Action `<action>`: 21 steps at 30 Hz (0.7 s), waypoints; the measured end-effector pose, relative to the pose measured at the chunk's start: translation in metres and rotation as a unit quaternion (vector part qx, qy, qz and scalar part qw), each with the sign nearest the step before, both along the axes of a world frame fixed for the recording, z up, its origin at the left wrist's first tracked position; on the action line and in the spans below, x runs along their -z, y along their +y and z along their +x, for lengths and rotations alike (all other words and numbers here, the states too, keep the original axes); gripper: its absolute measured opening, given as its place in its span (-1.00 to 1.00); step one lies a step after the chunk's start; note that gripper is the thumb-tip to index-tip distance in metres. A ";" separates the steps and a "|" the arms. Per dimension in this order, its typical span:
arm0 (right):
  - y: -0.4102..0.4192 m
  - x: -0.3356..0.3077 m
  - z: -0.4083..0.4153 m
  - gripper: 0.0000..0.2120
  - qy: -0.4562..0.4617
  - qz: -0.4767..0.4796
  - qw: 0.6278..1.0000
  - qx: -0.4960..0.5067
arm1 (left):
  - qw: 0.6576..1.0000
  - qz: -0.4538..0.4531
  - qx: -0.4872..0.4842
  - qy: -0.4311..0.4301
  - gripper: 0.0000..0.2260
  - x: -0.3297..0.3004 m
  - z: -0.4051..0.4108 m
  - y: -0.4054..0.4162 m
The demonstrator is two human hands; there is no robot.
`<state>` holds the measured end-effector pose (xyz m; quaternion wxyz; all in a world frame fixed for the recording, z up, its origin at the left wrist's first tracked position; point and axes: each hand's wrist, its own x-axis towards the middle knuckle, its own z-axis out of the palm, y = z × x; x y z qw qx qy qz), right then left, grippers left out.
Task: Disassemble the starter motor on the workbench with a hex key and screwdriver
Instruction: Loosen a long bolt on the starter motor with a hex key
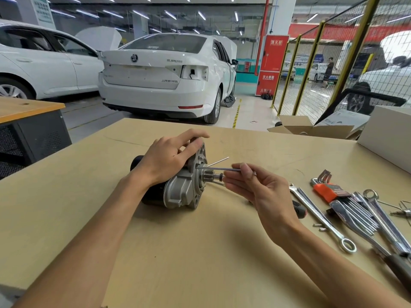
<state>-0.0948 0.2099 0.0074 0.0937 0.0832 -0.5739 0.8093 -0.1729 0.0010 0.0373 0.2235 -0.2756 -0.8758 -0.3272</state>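
The starter motor point(180, 192) lies on its side on the wooden workbench point(200, 252), its silver nose housing and pinion gear facing right. My left hand point(171, 156) rests on top of it, fingers curled over the flange. My right hand point(251, 185) pinches a long thin hex key point(218, 169) between thumb and fingers; its tip meets the flange face just above the pinion. A second thin rod point(219, 161) sticks up and right from the flange. A screwdriver's black and red handle point(299, 208) peeks out behind my right wrist.
To the right lie a long silver wrench point(322, 221), a hex key set in an orange holder point(329, 191), several more wrenches point(378, 216) and small loose screws point(320, 226). A white box point(387, 134) and an open carton point(311, 128) sit at the back right. White cars stand beyond.
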 end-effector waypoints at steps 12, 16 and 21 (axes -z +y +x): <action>-0.002 -0.002 0.001 -0.76 0.027 0.000 0.999 -0.032 | 0.997 -0.036 0.022 -0.060 -0.82 -0.004 0.004 0.002; 0.002 -0.003 -0.002 -0.70 0.006 0.018 0.999 -0.049 | 0.994 -0.050 0.046 -0.084 -0.80 -0.004 0.004 0.001; 0.006 0.006 -0.005 -0.77 -0.004 0.142 0.990 -0.002 | 0.985 -0.017 0.085 -0.151 -0.78 -0.006 0.008 0.001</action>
